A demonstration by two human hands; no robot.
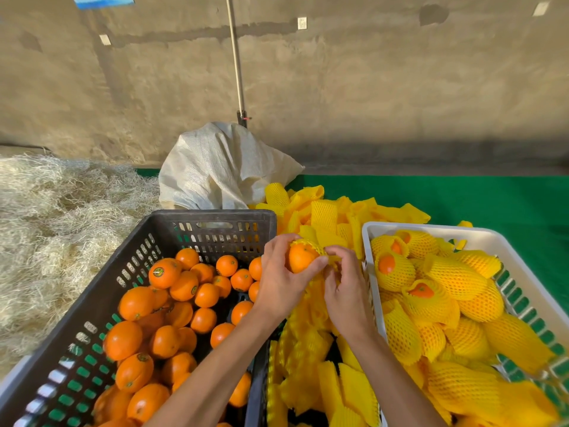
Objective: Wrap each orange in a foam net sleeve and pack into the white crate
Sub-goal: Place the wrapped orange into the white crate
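Rough concrete wall is filling the background, with green matting covering the table beneath it. Both hands are meeting over the gap between two crates. Fingers of the left hand are curling round a bright orange — thumb across its near side, fingertips behind it. A yellow foam net sleeve is sitting over the fruit's far upper edge, its mesh rim scalloped, most of the glossy peel showing bare. Fingers of the right hand are pinching the sleeve's bunched end just right of the orange. Left of the left fingers, a black crate is holding loose oranges, some with small round stickers. Right of the right fingers, the white crate is holding netted oranges — a few showing orange at the open end. Beyond and below the fingers, spare sleeves are lying heaped, a white woven sack behind them, pale straw far left.
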